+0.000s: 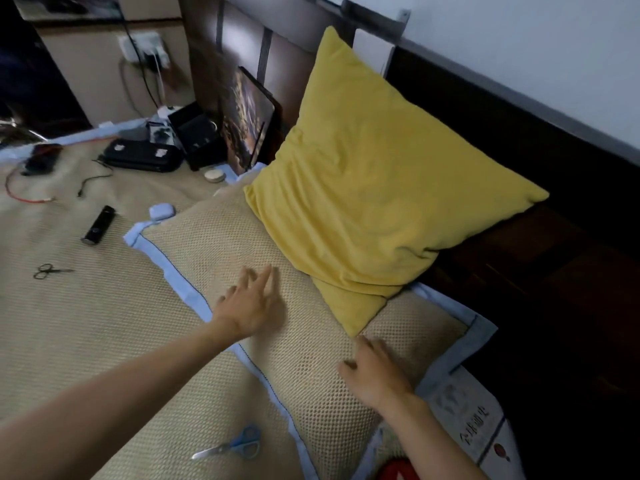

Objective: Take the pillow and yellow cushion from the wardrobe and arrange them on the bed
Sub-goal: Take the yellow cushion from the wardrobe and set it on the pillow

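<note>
The pillow [221,251], beige mesh with a pale blue border, lies flat on the bed along the dark headboard. The yellow cushion [374,188] stands tilted on the pillow's far side and leans against the headboard. My left hand [252,303] rests flat on the middle of the pillow, fingers spread, just short of the cushion's lower edge. My right hand [374,372] lies on the pillow's near end, below the cushion's bottom corner, fingers loosely curled, holding nothing.
Blue-handled scissors [232,445] and small black scissors [48,271] lie on the beige mat. A black cylindrical device [98,225], a black case [142,155], cables and a framed picture [247,123] crowd the far corner. A printed box [471,417] sits by my right wrist.
</note>
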`<state>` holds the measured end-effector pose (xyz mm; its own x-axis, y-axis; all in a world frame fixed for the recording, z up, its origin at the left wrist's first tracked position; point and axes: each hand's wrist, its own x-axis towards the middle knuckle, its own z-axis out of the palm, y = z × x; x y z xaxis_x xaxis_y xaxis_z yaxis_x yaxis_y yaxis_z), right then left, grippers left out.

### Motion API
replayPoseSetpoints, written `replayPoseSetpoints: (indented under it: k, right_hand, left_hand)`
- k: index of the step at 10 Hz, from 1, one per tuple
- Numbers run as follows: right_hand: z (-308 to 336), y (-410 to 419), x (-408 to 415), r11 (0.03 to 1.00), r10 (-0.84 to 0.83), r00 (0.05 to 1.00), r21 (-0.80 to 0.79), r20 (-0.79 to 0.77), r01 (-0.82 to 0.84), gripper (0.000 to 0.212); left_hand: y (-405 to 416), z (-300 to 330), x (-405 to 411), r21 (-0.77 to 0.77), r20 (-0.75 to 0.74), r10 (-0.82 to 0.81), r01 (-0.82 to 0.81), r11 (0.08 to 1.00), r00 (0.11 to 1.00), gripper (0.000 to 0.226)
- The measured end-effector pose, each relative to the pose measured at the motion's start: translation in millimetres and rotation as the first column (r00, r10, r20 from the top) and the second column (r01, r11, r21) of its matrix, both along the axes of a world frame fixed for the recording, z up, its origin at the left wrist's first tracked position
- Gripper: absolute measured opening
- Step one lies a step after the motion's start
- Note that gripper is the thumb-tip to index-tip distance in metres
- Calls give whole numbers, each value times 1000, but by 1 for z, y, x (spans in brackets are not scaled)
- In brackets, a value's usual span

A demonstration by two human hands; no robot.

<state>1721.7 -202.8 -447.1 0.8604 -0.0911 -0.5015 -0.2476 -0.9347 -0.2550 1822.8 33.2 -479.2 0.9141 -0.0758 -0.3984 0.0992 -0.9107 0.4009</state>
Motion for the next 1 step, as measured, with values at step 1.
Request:
replayPoseSetpoints:
  k: [1]
  right_hand:
    - [36,-7,4,954,-128,984,286,124,89,36]
  left_hand:
    - [-18,26,-22,-22,87,-92,95,995,992,62]
